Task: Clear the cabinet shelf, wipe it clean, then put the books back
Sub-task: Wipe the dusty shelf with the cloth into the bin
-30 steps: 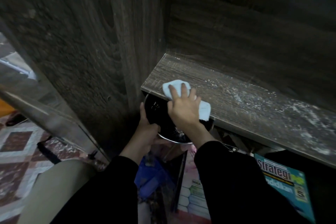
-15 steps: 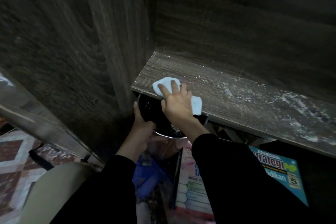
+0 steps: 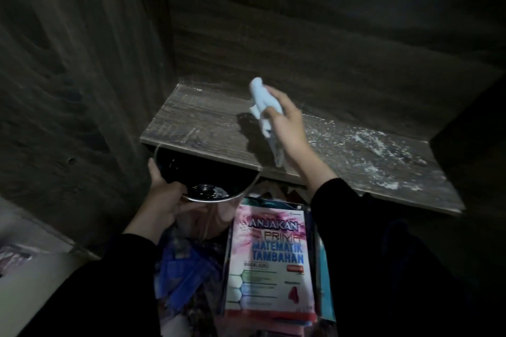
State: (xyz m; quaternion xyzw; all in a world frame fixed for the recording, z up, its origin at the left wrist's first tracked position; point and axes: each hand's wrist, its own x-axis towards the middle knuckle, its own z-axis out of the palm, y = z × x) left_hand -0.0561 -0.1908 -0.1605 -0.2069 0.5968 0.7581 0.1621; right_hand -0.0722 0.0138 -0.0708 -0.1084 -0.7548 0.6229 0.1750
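The dark wooden cabinet shelf point(image 3: 208, 128) has no books on it, and white dust covers its right half point(image 3: 369, 150). My right hand point(image 3: 287, 120) grips a white cloth point(image 3: 264, 107), lifted just above the shelf's middle, with the cloth hanging down. Just under the shelf's front left edge, my left hand point(image 3: 164, 200) holds a round metal container point(image 3: 208, 180) by its rim; dust lies in its dark inside. A pink maths book point(image 3: 269, 262) lies below the shelf on a pile.
The cabinet's left side wall point(image 3: 82, 90) and back panel point(image 3: 301, 35) close in the shelf. A blue item point(image 3: 186, 273) lies left of the pink book, and a teal book edge point(image 3: 325, 282) shows at the book's right. Pale floor point(image 3: 35, 290) is at lower left.
My right hand has lifted the cloth off the shelf's front left edge and moved it right and back. The container under the edge has stayed. The view has shifted.
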